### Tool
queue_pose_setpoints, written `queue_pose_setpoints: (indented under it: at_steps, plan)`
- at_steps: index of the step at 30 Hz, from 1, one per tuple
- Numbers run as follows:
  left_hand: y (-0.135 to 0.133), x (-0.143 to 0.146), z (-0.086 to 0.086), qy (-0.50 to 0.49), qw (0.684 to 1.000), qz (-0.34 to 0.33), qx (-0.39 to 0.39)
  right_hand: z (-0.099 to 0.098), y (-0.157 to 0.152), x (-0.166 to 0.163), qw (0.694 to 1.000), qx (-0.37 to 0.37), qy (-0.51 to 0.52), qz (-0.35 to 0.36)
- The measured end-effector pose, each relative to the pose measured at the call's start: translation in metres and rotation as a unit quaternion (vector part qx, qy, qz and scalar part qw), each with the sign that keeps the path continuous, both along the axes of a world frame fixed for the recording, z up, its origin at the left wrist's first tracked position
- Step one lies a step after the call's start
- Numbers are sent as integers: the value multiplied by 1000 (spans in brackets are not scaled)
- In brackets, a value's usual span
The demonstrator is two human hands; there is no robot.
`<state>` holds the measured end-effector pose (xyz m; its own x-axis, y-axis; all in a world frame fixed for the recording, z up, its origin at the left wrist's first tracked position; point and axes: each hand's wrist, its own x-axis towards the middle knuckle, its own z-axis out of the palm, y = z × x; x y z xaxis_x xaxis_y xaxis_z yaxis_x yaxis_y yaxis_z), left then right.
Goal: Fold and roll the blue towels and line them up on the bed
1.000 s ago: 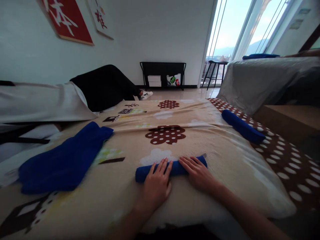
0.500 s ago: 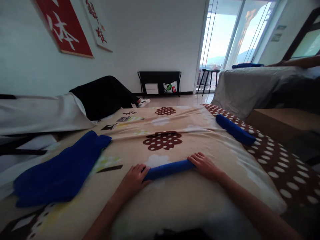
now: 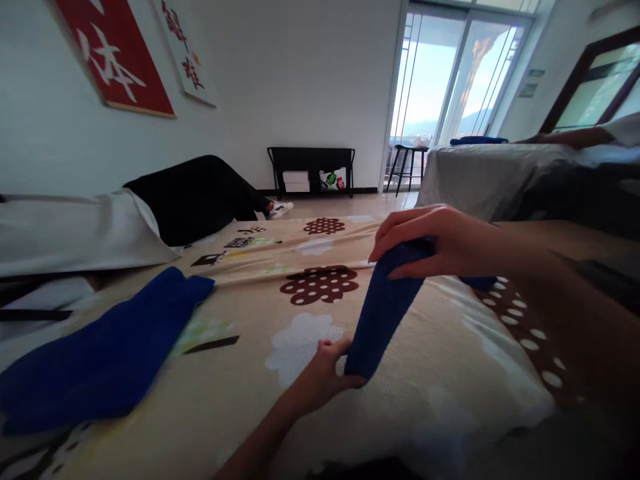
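A rolled blue towel point(image 3: 383, 310) is lifted off the patterned blanket point(image 3: 280, 400), tilted with its far end raised. My right hand point(image 3: 440, 240) grips the upper end from above. My left hand point(image 3: 323, 375) pinches the lower end near the blanket. A second rolled blue towel point(image 3: 480, 282) lies on the bed's right side, mostly hidden behind my right arm. A flat blue towel point(image 3: 105, 350) lies spread at the left.
A person in black trousers point(image 3: 200, 193) and a white top sits at the bed's left edge. Another bed with a grey cover point(image 3: 480, 177) stands at the right, with someone's arm point(image 3: 570, 138) on it. A black shelf point(image 3: 310, 170) stands against the far wall.
The rolled towel lay flat on the blanket under both hands. Now it is raised, my right hand lifting its far end while my left holds the near end low.
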<state>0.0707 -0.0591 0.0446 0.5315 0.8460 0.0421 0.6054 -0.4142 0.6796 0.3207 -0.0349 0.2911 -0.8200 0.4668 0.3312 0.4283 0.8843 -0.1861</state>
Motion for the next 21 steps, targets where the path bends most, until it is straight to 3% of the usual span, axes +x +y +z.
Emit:
queue_pose_setpoints:
  at_steps: [3,8,13,16,19,21]
  plan:
    - [-4,29,-10,-28,999,-22,-27,17,-17,-20,998,-5,-51,38]
    - [-9,46,-24,-25,998,-35,-41,3,-26,-24,993,-18,-117,0]
    - [-8,46,-20,-32,998,-51,-23,9,-24,-15,995,-9,-99,-5]
    - [-6,49,-15,-17,995,-98,-10,11,-24,-13,992,-36,-121,7]
    - [-1,28,-6,3,986,-164,9,10,-25,4,985,-77,-152,6]
    - [5,-14,0,28,990,-131,46,13,-26,32,986,-79,-147,-20]
